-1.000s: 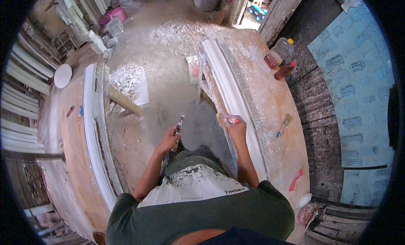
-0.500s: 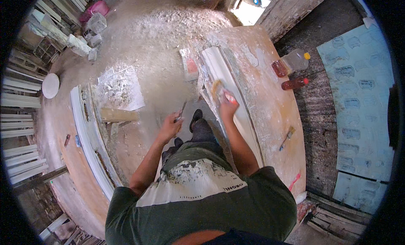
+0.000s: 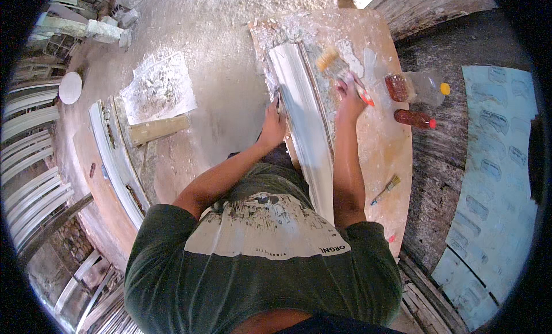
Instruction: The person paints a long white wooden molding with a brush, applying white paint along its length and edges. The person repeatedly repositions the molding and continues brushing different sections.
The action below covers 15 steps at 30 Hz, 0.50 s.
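Note:
My right hand is closed round a wide paintbrush with pale bristles and an orange-red handle. The bristles point away from me, above the messy board just right of a long white moulding. Along the moulding's left edge, my left hand is closed on a thin, dark tool, mostly hidden by the fingers; its kind is unclear. Whether that hand touches the moulding I cannot tell.
The moulding lies on a plaster-spattered wooden board. On its right are a second brush, a clear bottle with a yellow cap and a red-capped bottle. Left stands another bench with a white moulding and a debris-covered sheet.
My right hand has carried the paintbrush off the moulding, rightward and away from me. My left hand has moved up and right to the moulding's edge. The view has shifted too.

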### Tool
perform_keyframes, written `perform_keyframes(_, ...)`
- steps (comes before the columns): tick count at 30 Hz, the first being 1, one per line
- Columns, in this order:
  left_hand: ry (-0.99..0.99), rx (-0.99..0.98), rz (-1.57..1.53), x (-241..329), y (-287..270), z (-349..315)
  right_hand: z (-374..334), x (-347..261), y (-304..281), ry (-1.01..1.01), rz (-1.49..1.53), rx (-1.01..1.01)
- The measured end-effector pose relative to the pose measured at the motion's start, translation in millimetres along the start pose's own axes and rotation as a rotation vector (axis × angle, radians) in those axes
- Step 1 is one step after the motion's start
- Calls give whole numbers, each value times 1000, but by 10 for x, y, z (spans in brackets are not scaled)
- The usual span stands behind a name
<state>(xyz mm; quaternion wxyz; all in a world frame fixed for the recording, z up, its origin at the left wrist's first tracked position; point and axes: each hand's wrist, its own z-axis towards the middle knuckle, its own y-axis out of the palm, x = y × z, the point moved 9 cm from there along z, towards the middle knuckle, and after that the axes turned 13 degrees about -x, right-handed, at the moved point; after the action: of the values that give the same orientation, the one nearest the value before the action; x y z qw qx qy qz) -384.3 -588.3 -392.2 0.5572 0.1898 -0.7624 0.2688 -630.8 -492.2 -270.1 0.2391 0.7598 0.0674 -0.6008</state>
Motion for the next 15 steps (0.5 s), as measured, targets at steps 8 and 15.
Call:
perform_keyframes(8,63,-23,305,918,-41,93,-736,147,-874,120,24,250)
perform_keyframes(15,70,11,235,487,-1,352,-856,151,-1158,182,23,291)
